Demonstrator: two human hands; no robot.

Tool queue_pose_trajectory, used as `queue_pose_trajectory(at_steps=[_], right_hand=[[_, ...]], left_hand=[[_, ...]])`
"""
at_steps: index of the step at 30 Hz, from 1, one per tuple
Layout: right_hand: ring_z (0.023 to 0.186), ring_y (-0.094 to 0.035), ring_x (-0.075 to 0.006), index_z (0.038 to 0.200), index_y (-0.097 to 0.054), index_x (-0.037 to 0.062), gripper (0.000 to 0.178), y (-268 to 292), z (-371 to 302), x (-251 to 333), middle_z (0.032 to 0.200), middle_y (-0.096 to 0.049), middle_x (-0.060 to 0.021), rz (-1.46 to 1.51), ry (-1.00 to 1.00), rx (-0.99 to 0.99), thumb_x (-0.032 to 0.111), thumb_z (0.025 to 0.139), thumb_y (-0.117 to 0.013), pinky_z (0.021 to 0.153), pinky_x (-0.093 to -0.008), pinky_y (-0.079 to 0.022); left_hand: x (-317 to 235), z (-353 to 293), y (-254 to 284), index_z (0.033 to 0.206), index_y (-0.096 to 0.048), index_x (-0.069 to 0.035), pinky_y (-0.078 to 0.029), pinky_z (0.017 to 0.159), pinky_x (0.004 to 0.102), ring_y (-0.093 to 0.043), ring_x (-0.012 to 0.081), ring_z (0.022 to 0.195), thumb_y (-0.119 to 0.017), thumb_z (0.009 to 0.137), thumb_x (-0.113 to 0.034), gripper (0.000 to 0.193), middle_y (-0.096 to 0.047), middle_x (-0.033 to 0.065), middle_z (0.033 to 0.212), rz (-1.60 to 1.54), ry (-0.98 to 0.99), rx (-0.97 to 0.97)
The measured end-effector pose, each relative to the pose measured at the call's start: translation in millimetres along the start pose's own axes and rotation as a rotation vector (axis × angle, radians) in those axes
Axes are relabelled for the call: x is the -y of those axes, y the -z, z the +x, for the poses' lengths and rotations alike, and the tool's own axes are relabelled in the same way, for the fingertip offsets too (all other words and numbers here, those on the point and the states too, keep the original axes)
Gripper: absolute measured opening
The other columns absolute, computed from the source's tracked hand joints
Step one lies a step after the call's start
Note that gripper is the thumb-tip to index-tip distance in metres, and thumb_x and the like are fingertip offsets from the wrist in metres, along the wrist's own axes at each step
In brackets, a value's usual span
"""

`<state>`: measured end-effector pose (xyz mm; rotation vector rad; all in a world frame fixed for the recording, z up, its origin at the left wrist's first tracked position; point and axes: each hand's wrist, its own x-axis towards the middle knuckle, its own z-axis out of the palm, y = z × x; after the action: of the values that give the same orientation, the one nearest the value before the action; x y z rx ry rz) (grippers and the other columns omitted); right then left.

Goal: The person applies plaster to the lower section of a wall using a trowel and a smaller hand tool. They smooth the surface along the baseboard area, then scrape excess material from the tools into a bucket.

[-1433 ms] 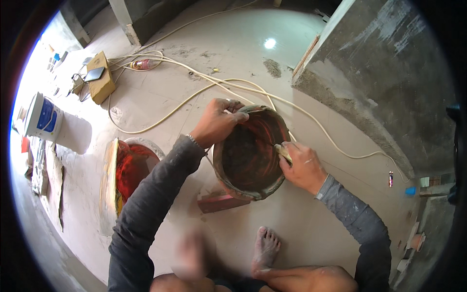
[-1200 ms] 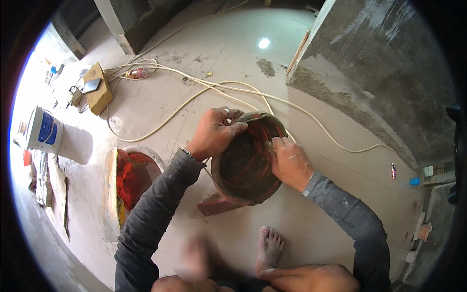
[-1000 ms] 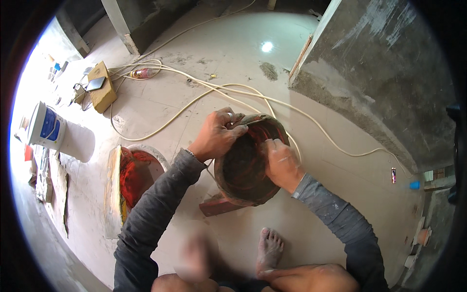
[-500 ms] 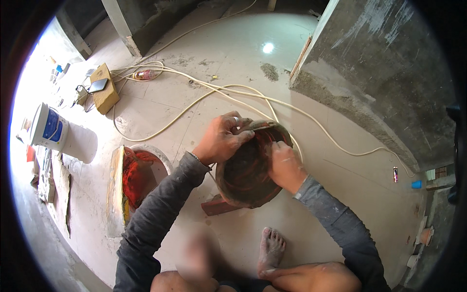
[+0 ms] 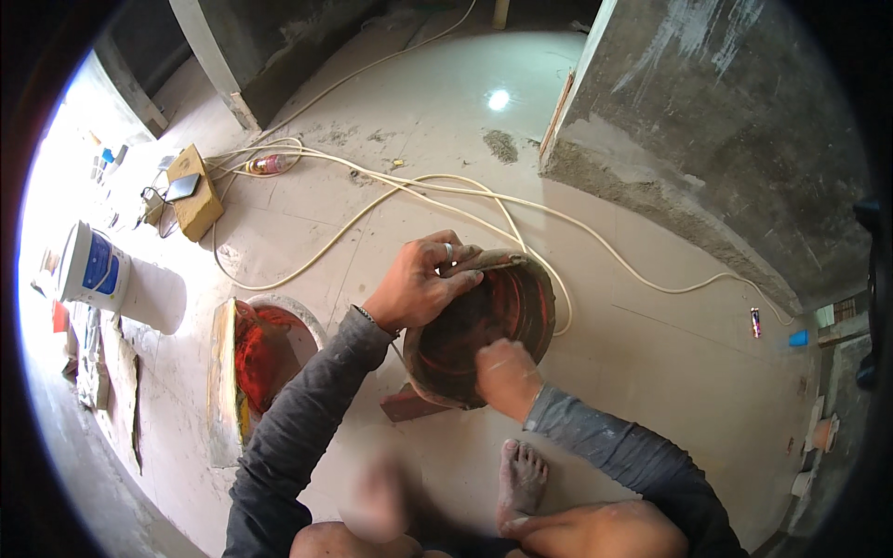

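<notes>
A round bucket, dark and mud-smeared with reddish streaks inside, is tilted over the floor in front of me. My left hand grips its far rim, the thumb on the inner side and a ring on one finger. Curled into a fist, my right hand is at the near right side of the opening; whatever it may hold is hidden. A flat dark red piece shows under the bucket's near left side. To the left lies a round container with a bright red inside, partly behind a yellowish board.
Pale cables loop across the tiled floor beyond the bucket. A white pail and a yellow block with a phone stand at left. A grey wall rises at right, near a small blue cup. My bare foot is close by.
My right hand has moved toward me and left, from the bucket's right inner side to its near side. The left hand keeps its hold on the rim. The view has shifted slightly.
</notes>
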<state>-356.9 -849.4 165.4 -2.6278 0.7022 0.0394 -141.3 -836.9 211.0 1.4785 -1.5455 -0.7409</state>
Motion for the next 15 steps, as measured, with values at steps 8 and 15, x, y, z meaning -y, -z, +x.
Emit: queue_pose_trajectory(at_steps=[8, 15], right_hand=[[0.084, -0.068, -0.0422, 0.09, -0.062, -0.0037, 0.02, 30, 19, -14, 0.093, -0.062, -0.0242, 0.017, -0.129, -0.311, 0.007, 0.076, -0.071, 0.076, -0.0488, -0.057], [0.083, -0.068, -0.0375, 0.091, -0.064, -0.0006, 0.012, -13, 8, 33, 0.091, -0.064, -0.0218, -0.089, 0.045, -0.046, 0.008, 0.086, -0.058, 0.068, -0.0441, -0.057]], left_hand=[[1, -2, -1, 0.118, -0.072, 0.001, -0.047, 0.073, 0.0324, -0.058, 0.0166, 0.078, -0.076, 0.086, -0.016, 0.036, -0.063, 0.0088, 0.09, -0.057, 0.067, -0.006], [2, 1, 4, 0.118, -0.071, 0.002, -0.048, 0.076, 0.0309, -0.06, 0.0159, 0.082, -0.077, 0.086, -0.015, 0.037, -0.063, 0.0087, 0.09, -0.076, -0.009, 0.096]])
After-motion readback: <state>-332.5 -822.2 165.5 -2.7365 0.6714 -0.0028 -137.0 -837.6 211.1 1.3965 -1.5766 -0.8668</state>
